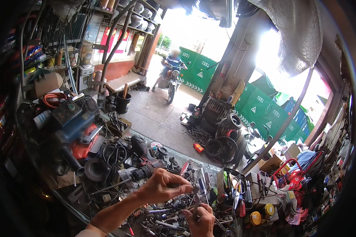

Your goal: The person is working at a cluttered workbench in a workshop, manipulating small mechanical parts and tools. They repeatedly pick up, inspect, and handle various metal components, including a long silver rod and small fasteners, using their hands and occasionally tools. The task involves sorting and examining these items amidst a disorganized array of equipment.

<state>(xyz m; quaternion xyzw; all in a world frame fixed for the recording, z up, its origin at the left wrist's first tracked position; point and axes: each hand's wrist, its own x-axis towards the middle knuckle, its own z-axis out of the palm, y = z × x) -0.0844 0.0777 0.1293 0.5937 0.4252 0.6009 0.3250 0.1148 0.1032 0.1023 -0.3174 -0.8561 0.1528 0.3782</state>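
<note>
My left hand [164, 186] is held over the cluttered bench, its thumb and fingers pinched together. Its fingertips meet the upper end of a slim grey metal piece [196, 200], whose exact kind I cannot make out. Lower down, my right hand [201, 222] has its fingers curled round the bottom end of the same piece, which stands roughly upright between the hands. Beneath them lie loose bolts, springs and metal rods. A power drill [144, 170] lies just beyond my left hand. Screwdrivers [202, 185] lie beyond the metal piece.
A tray of scissors and hand tools [235, 185] stands at the right, near yellow-lidded jars [255, 217]. A blue bench machine [77, 126] occupies the left. Beyond the bench are a black bucket [124, 102], tyres [225, 148] and a person on a motorcycle [172, 77].
</note>
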